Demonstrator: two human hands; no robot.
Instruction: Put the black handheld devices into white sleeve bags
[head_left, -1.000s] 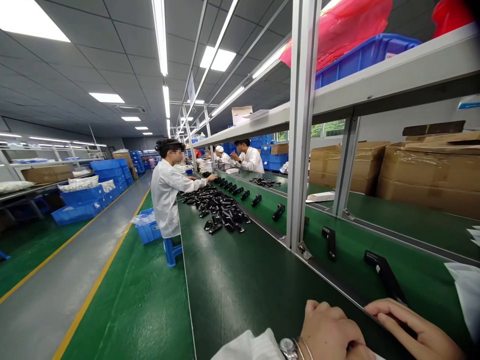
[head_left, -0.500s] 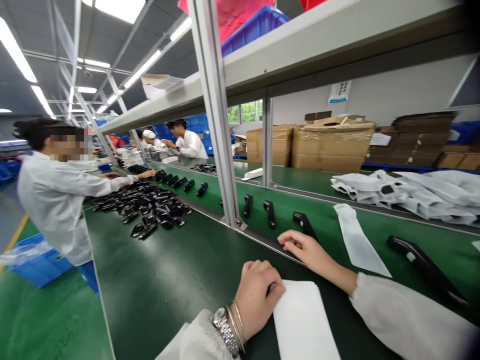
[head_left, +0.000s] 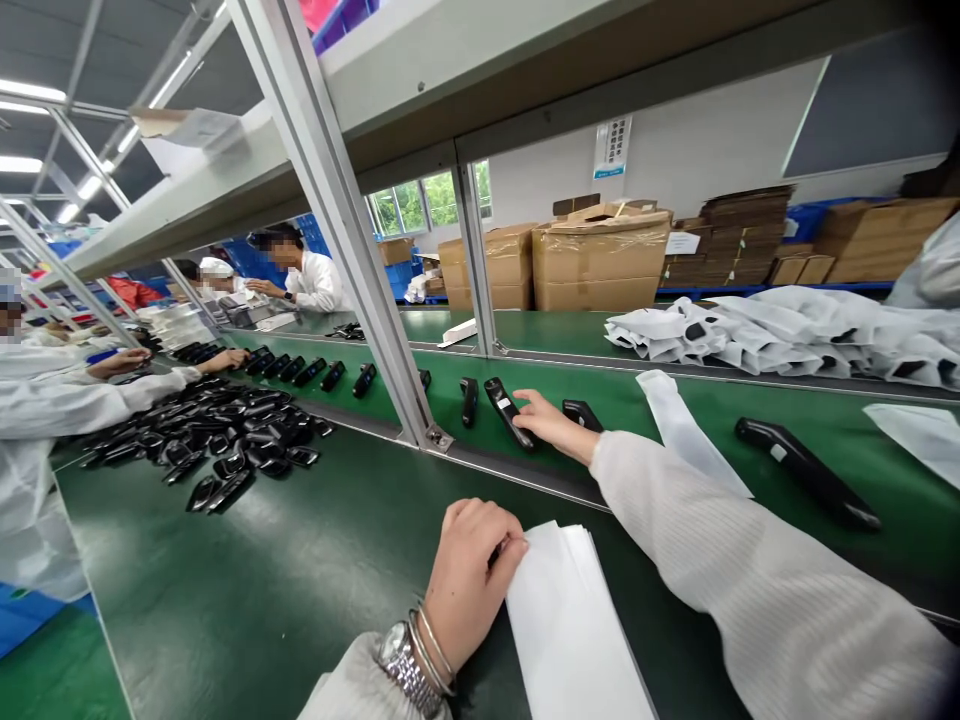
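Observation:
My left hand [head_left: 474, 575], with a watch and bangles at the wrist, has its fingers curled at the top left corner of a stack of white sleeves [head_left: 574, 620] on the green table. My right hand [head_left: 551, 420] reaches over the green belt, its fingertips at the side of a black handheld device [head_left: 508, 412]; its fingers are apart. Just behind that hand lies another black device [head_left: 583, 414]. A third one [head_left: 469, 401] stands to the left. Farther right are a flat white sleeve [head_left: 690, 430] and a larger-looking black device [head_left: 810, 473].
A metal post [head_left: 337, 220] rises at the table's inner edge, under an overhead shelf [head_left: 525, 80]. Black parts [head_left: 225, 430] are heaped at the left, near a co-worker's hands. Filled white sleeves [head_left: 787, 335] lie beyond the belt; cardboard boxes [head_left: 600, 260] stand behind.
My right hand has reached farther out over the belt, to a black device. The camera view has turned right. My left hand stays at the corner of the white stack.

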